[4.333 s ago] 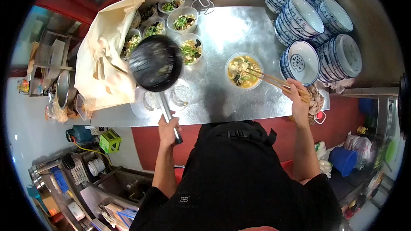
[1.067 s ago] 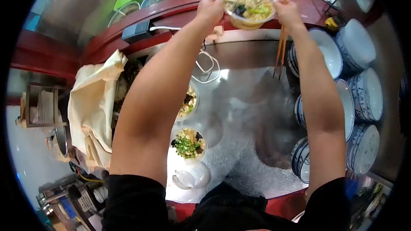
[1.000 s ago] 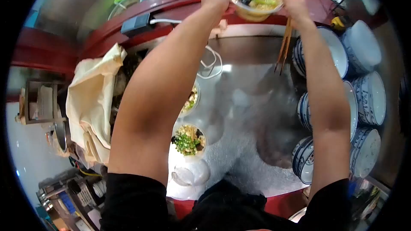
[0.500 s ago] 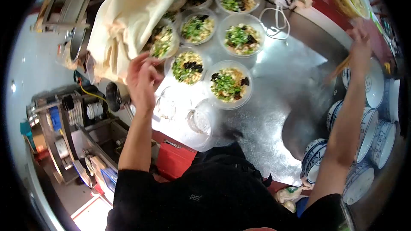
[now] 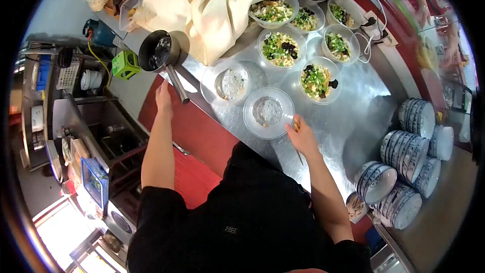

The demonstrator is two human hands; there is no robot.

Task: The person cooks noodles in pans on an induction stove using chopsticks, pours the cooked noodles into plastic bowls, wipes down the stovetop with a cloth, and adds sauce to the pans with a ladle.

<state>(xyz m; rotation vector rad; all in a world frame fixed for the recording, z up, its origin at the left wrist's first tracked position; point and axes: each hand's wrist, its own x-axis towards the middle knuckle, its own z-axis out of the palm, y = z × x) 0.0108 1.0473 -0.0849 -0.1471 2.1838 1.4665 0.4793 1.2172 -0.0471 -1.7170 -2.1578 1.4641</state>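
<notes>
My right hand [image 5: 303, 137] is closed round wooden chopsticks [image 5: 297, 124], at the rim of an almost bare clear plastic bowl [image 5: 247, 116]. Up and left of that bowl is a second clear bowl [image 5: 206, 83], holding only a little pale residue. My left hand [image 5: 163, 99] hangs beside the table's left edge, fingers stretched out, close to the handle of a dark saucepan [image 5: 174, 78]. Nothing shows in that hand. Beyond the two bowls, several filled bowls [image 5: 319, 80] hold chopped greens, pale bits and black pieces.
A cream cloth [image 5: 207, 10] covers part of the table's far side. Stacks of blue-patterned bowls [image 5: 404, 154] lie at the right. A white cable and power strip [image 5: 374, 30] sit at the back right edge. A green stool [image 5: 125, 64] stands left of the saucepan.
My right hand has come from the far right to the near clear bowl, still with the chopsticks. My left hand has left the cloth and dropped beside the table edge. The view has turned left.
</notes>
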